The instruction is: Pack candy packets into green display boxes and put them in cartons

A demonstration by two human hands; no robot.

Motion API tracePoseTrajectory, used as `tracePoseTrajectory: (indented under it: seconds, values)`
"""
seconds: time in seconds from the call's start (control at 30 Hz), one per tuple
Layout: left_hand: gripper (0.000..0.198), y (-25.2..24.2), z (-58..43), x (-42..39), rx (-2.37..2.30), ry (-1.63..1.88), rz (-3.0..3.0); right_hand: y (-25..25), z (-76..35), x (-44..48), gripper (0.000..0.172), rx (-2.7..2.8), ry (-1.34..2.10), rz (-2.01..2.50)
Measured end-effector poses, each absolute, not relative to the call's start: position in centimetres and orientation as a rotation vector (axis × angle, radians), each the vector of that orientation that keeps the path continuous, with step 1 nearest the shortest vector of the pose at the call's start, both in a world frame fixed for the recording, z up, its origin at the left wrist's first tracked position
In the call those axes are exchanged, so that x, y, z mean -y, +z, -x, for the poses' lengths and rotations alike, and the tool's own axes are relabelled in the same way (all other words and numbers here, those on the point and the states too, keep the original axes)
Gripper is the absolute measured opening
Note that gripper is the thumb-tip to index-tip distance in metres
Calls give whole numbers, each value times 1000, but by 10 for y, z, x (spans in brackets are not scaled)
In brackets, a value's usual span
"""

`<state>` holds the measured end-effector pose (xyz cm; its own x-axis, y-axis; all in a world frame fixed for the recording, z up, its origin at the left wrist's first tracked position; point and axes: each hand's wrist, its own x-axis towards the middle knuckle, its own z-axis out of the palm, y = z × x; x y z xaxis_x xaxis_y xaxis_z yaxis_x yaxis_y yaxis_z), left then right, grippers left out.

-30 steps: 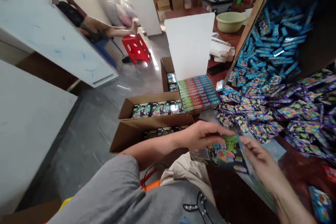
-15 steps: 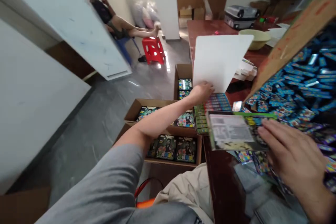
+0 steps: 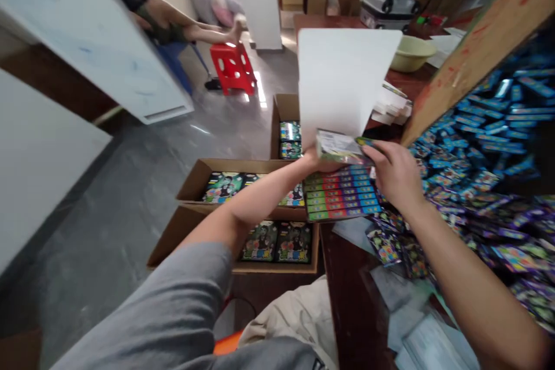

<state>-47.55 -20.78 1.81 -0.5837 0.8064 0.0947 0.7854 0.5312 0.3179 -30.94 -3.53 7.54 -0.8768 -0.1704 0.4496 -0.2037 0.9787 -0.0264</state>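
My right hand (image 3: 392,170) is closed on one end of a flat printed package (image 3: 340,145) with a pale label. Its other end lies over my left hand (image 3: 323,163), whose fingers are mostly hidden beneath it. Just below both hands, rows of small boxes with green, red, purple and blue ends (image 3: 340,202) are stacked at the table edge. Behind them stands a white board (image 3: 347,81), upright and leaning slightly.
Open cartons (image 3: 275,269) of printed boxes stand left of the table (image 3: 353,306). A wooden-edged bin (image 3: 472,40) of blue and purple packets fills the right. A yellow bowl (image 3: 411,55) sits behind. A person's legs (image 3: 195,32) rest on a red stool (image 3: 234,69).
My right hand has carried the package left and away from me, over to my left hand. The coloured rows of boxes are now in fuller view.
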Motion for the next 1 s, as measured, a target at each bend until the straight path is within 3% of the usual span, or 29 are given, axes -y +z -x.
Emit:
tracePoseTrajectory:
  seconds: [0.13,0.27,0.5,0.7,0.87,1.0]
  values:
    - [53,12,459,216,-2899,528,-1178,65,359,39,50,2812,0,-339]
    - [42,14,413,254,-3003,513,-1205,50,373,36,52,2922,-65,-425]
    - [30,25,383,318,-3114,1047,-1452,80,407,40,50,3154,-99,-537]
    - [31,14,457,310,-3128,700,-1371,93,460,57,47,3413,-42,-727]
    - [32,6,451,307,-3187,536,-1366,64,397,54,48,3058,39,-477]
    - [45,5,435,303,-3162,530,-1317,36,358,61,75,3034,203,-353]
